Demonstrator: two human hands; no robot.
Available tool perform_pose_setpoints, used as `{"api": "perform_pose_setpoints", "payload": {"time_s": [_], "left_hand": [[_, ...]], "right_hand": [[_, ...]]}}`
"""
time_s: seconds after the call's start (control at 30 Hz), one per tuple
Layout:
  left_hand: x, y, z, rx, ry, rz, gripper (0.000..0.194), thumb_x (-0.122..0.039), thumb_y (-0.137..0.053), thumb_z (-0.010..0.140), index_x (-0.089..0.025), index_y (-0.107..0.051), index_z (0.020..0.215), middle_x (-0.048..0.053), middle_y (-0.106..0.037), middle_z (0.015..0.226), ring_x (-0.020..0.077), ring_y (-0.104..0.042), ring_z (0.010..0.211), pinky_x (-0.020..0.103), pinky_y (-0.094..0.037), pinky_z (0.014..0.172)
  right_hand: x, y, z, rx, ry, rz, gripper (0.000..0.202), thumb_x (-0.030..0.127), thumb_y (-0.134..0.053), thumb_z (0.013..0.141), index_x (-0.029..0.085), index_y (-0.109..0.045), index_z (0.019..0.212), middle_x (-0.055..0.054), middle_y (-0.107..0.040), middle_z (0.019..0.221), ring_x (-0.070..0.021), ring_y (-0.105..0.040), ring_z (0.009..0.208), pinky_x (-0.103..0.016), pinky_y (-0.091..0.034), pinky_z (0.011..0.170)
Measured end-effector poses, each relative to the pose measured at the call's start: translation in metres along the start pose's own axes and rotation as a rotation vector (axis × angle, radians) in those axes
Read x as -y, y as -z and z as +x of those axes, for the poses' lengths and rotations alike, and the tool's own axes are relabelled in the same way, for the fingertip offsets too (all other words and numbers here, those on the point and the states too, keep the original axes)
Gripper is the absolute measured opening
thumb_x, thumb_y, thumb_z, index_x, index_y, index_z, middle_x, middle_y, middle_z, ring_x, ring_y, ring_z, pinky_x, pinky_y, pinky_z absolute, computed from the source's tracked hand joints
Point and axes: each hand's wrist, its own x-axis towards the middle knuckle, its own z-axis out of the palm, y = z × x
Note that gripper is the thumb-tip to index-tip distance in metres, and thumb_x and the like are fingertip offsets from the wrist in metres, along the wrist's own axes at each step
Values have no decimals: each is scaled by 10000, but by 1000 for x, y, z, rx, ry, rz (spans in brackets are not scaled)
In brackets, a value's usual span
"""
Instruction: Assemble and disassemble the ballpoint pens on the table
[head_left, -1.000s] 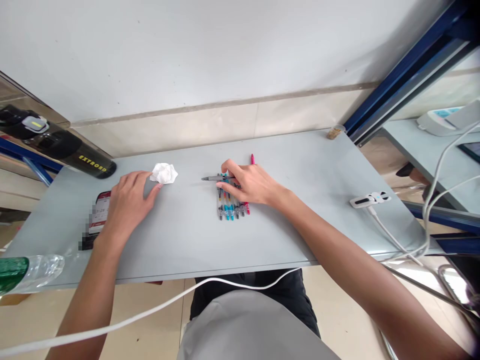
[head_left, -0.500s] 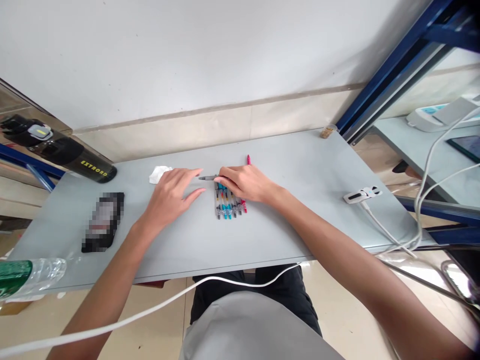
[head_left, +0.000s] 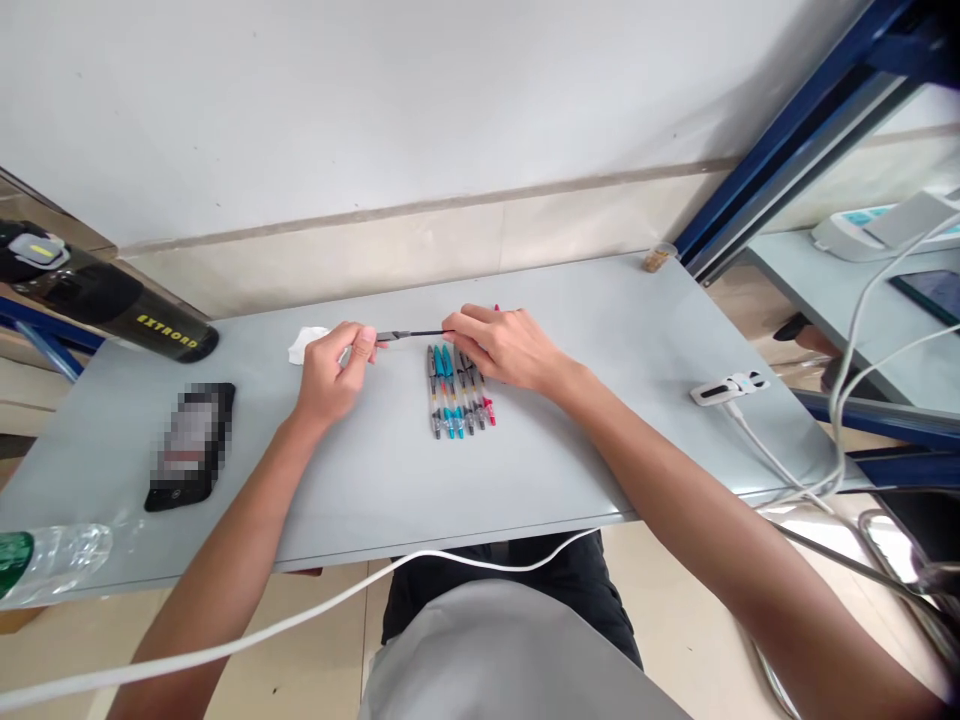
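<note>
My left hand [head_left: 337,375] is closed in a pinch on a grey pen piece [head_left: 393,337]. From that piece a thin dark rod [head_left: 427,332], which looks like a pen refill, runs to the fingertips of my right hand [head_left: 506,345]. The right fingers are closed around its other end, and what else they may cover is hidden. Below the right hand lies a row of several clear-barrelled pens [head_left: 451,395] in grey, teal and red, side by side on the table. A red pen end shows just behind the right hand.
On the grey table [head_left: 360,500] are crumpled white tissue [head_left: 304,343], a phone [head_left: 191,445], a black bottle [head_left: 112,295] and a clear bottle [head_left: 71,560] at left. A small cup [head_left: 658,258] and a white clip-like device [head_left: 729,387] with a cable stand at right.
My left hand has closed from an open pose onto the grey pen piece. My right hand has shifted slightly up and right, uncovering more pens, and a thin dark rod now shows between the hands.
</note>
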Motion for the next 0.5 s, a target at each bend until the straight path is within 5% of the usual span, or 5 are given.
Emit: {"api": "perform_pose_setpoints", "payload": {"time_s": [0.17,0.5], "left_hand": [[8,8,3,-101,67,-80,531,-640,-579,1185,-231,-682,862,33,-676,834,200,-639,812,356,-485,811],[12,3,4,-118,57,-150,514,-678,-630,1151,-232,-713,911,28,-669,815,207,-669,843,346,-522,857]], "right_hand": [[-5,-3,0,-88,6,44,423,433,-295,1259,252,-677,1284,-82,-752,1124,-191,-377,619,-360,-191,636],[-8,-7,0,-125,9,63,371,432,-333,1254,266,-665,1235,-58,-754,1077,-189,-352,613,-346,-211,613]]}}
